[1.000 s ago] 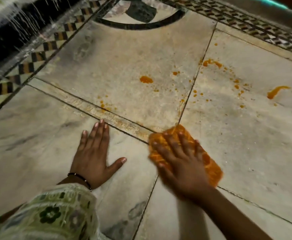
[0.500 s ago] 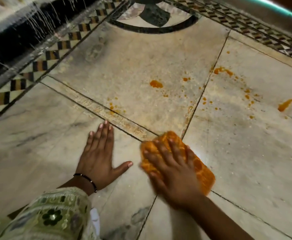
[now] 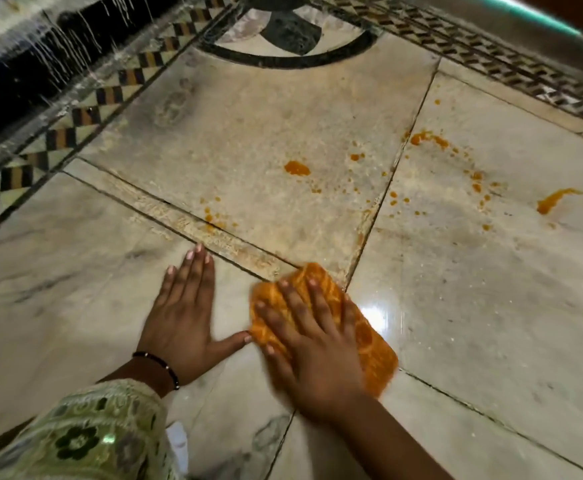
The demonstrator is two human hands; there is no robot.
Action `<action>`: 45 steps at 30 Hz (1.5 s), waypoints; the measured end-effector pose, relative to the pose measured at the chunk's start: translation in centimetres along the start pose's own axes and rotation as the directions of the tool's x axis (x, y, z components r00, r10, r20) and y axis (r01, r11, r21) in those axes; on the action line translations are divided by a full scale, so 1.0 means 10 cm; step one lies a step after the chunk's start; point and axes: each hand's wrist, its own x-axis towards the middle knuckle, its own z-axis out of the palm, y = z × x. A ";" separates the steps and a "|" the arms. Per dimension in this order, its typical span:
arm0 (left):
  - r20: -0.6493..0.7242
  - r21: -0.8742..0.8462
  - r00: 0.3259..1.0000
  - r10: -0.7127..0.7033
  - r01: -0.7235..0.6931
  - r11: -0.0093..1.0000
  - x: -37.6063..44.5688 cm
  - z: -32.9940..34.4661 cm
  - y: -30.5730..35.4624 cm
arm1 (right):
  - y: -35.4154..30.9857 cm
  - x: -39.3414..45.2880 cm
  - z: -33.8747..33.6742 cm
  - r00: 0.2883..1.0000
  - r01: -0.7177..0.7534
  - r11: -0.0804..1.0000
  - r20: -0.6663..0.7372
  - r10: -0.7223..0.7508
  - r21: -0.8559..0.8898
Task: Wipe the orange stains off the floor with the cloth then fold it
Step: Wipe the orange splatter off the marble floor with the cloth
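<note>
An orange patterned cloth (image 3: 376,355) lies bunched on the marble floor (image 3: 473,306), where several tile joints meet. My right hand (image 3: 312,344) presses flat on top of it with spread, straight fingers. My left hand (image 3: 182,313) rests flat on the floor just left of the cloth, its thumb tip touching the cloth's edge. Orange stains dot the tiles beyond: a blob (image 3: 297,168), a curved smear (image 3: 428,138), a streak (image 3: 555,199) at the right, and small drops (image 3: 213,220) near the joint ahead of my left hand.
A dark patterned inlay border (image 3: 61,136) runs along the left side and another (image 3: 511,64) along the far right. A black circular inlay (image 3: 290,32) sits at the top. A dark wall base (image 3: 13,84) lines the far left.
My right hand has slid the cloth left, until it touches my left thumb. The view has shifted, so the stains sit lower in the picture. My left hand stays planted.
</note>
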 end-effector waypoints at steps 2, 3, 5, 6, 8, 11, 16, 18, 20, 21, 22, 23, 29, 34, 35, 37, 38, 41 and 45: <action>0.000 0.001 1.000 -0.004 0.004 1.000 0.00 -0.01 0.01 | 0.45 -0.43 -0.03 0.994 -0.111 0.994 0.011 0.111 -0.005; 0.000 -0.002 1.000 -0.009 0.009 1.000 0.00 -0.02 0.01 | 0.71 -0.56 -0.08 0.982 -0.188 0.982 0.019 0.188 -0.012; -0.001 0.002 1.000 -0.015 0.015 1.000 0.00 -0.02 0.02 | 1.17 -0.55 -0.21 0.925 -0.380 0.925 0.001 0.380 -0.004; -0.002 0.009 1.000 -0.016 0.016 1.000 0.00 -0.02 0.03 | 1.32 -0.41 -0.25 0.883 -0.469 0.883 -0.023 0.469 0.003; -0.002 0.018 1.000 -0.015 0.015 1.000 0.01 -0.02 0.03 | 1.41 0.06 -0.34 0.793 -0.605 0.793 -0.044 0.608 0.063; 0.008 0.021 1.000 -0.017 0.016 1.000 0.01 -0.01 0.02 | 1.05 0.65 -0.32 0.843 -0.538 0.842 0.000 0.538 0.046; 0.013 0.003 1.000 -0.012 0.012 1.000 0.00 -0.03 0.01 | 0.54 -0.10 -0.14 0.998 -0.063 0.998 0.023 0.063 0.014; 0.005 -0.005 1.000 -0.007 0.007 1.000 0.00 -0.03 0.01 | 0.87 -0.63 -0.12 0.989 -0.149 0.989 -0.018 0.149 -0.022; -0.001 -0.004 1.000 -0.011 0.011 1.000 0.00 -0.04 0.03 | 1.26 -0.85 -0.20 0.941 -0.339 0.941 -0.022 0.339 -0.019; -0.005 -0.002 1.000 -0.014 0.014 1.000 0.01 -0.04 0.03 | 1.39 -0.79 -0.23 0.904 -0.427 0.904 -0.012 0.427 -0.004; -0.004 0.003 1.000 -0.016 0.016 1.000 0.01 -0.05 0.04 | 1.45 -0.65 -0.27 0.864 -0.504 0.864 -0.014 0.504 0.023; 0.000 0.009 1.000 -0.017 0.017 1.000 0.02 -0.05 0.05 | 1.45 -0.43 -0.29 0.826 -0.562 0.826 -0.029 0.564 0.055; 0.001 -0.027 1.000 0.027 -0.027 0.999 0.00 -0.08 -0.03 | 0.55 0.01 -0.19 0.985 -0.169 0.984 0.048 0.166 0.061; -0.021 -0.008 0.996 -0.086 0.086 0.996 -0.25 -0.36 -0.41 | -0.09 -0.52 -0.05 0.984 0.153 0.986 0.103 -0.146 -0.060; -0.003 -0.005 0.994 -0.108 0.108 0.994 -0.28 -0.37 -0.51 | -0.16 -0.41 -0.05 0.972 0.209 0.976 0.119 -0.201 -0.059; 0.011 -0.012 0.990 -0.140 0.140 0.990 -0.24 -0.33 -0.67 | -0.24 0.02 -0.08 0.927 0.356 0.933 0.147 -0.345 -0.054; 0.005 -0.019 0.989 -0.146 0.146 0.989 -0.19 -0.32 -0.73 | -0.24 0.30 -0.12 0.903 0.408 0.912 0.168 -0.396 -0.046; -0.042 -0.031 0.988 -0.150 0.149 0.988 0.01 -0.31 -0.89 | 0.06 1.12 -0.30 0.948 0.285 0.953 0.174 -0.265 -0.102; -0.064 -0.064 0.987 -0.147 0.143 0.988 0.15 -0.27 -1.02 | 0.56 1.19 -0.40 0.998 -0.004 0.996 0.068 0.010 -0.088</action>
